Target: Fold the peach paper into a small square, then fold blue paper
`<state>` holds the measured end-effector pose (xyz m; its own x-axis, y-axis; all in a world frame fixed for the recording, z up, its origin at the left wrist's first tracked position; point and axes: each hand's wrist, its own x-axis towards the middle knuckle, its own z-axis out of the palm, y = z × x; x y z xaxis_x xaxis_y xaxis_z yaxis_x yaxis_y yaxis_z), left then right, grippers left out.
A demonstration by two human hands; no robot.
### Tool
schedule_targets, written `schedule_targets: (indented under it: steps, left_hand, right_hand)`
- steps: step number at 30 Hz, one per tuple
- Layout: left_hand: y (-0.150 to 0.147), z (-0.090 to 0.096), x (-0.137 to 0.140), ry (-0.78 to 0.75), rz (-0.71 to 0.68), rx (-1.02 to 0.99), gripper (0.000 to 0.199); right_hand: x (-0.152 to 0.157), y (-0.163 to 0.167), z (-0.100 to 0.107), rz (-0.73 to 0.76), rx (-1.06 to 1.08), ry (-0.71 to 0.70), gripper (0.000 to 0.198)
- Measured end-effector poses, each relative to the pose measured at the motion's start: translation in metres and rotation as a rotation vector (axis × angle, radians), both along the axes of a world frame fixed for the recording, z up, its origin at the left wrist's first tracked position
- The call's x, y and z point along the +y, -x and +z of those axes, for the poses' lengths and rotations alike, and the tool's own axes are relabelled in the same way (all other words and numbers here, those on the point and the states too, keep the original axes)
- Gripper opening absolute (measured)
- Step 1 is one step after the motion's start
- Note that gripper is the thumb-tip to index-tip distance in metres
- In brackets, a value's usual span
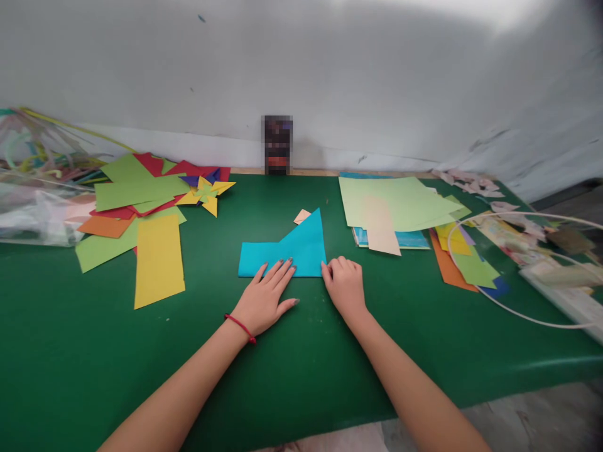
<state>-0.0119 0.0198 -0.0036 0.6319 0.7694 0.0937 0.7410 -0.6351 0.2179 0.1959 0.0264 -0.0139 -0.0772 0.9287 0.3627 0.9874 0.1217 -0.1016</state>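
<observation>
A folded sheet of blue paper [301, 248] lies flat on the green table, its right part rising to a point at the far side. My left hand [269, 295], with a red cord at the wrist, rests its outstretched fingers on the paper's near edge. At the paper's lower right corner is my right hand [345, 282], its fingers curled in and the fingertips touching that corner. Whether they pinch the paper is hard to see. A small pale pink folded paper piece [302, 217] sits just behind the blue sheet.
On the left lie green, red and orange papers with a yellow sheet [159, 262] and a yellow folded star [207, 193]. A pale green sheet [400, 201] covers other papers at right, near a white hoop [518, 317]. A pixelated dark object [277, 145] stands against the wall.
</observation>
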Motion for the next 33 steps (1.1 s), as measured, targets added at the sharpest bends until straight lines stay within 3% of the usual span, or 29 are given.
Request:
schedule_targets:
  steps: [9,11,13,16,20,33]
  left_hand:
    - [-0.001,0.001,0.001,0.006,-0.007,0.008,0.062]
    - [-0.001,0.001,0.001,0.005,-0.008,0.006,0.062]
    - [-0.001,0.0,0.001,0.005,-0.009,0.01,0.062]
    - [-0.001,-0.001,0.001,0.001,-0.008,0.023,0.064]
    - [-0.002,-0.001,0.001,0.0,0.004,0.029,0.062]
    - [-0.004,0.0,0.003,0.028,0.018,0.005,0.06]
  right_hand:
    - [0.005,-0.002,0.011,-0.033,0.096,0.007,0.025]
    - [0.013,0.004,0.018,0.015,0.127,-0.049,0.027]
    - [0.025,0.017,0.022,0.155,0.151,-0.063,0.03]
    - [0.042,0.041,0.018,0.288,0.195,0.001,0.039]
    - [0.052,0.06,0.002,0.347,0.218,0.115,0.042]
    - [0.052,0.056,-0.003,0.369,0.236,0.172,0.042]
